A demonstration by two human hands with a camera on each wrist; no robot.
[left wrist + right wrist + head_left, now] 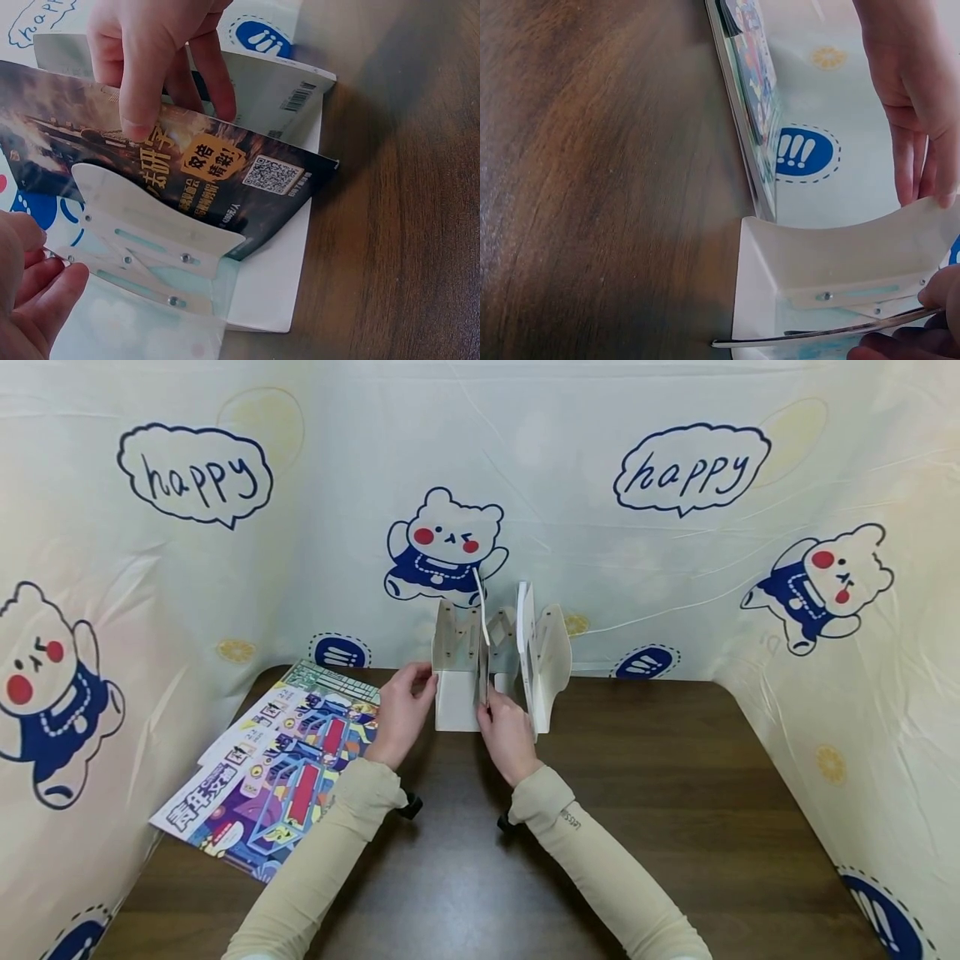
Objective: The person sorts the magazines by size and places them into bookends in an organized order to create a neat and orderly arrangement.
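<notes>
A white book rack (456, 697) with upright dividers stands at the back centre of the dark wooden table (675, 793). My right hand (504, 727) pinches a thin magazine (484, 622) that stands on edge inside the rack. The left wrist view shows its dark cover (225, 169) with a QR code, my right fingers (146, 67) gripping its top edge. My left hand (403, 703) rests with straight fingers against the rack's left divider (840, 247). In the right wrist view the magazine's edge (817, 334) shows as a thin line in the rack.
Several colourful magazines (277, 768) lie fanned out on the table's left side. More white dividers (543, 656) rise at the rack's right end. A printed bear-pattern sheet (697, 552) walls in the table at the back and sides.
</notes>
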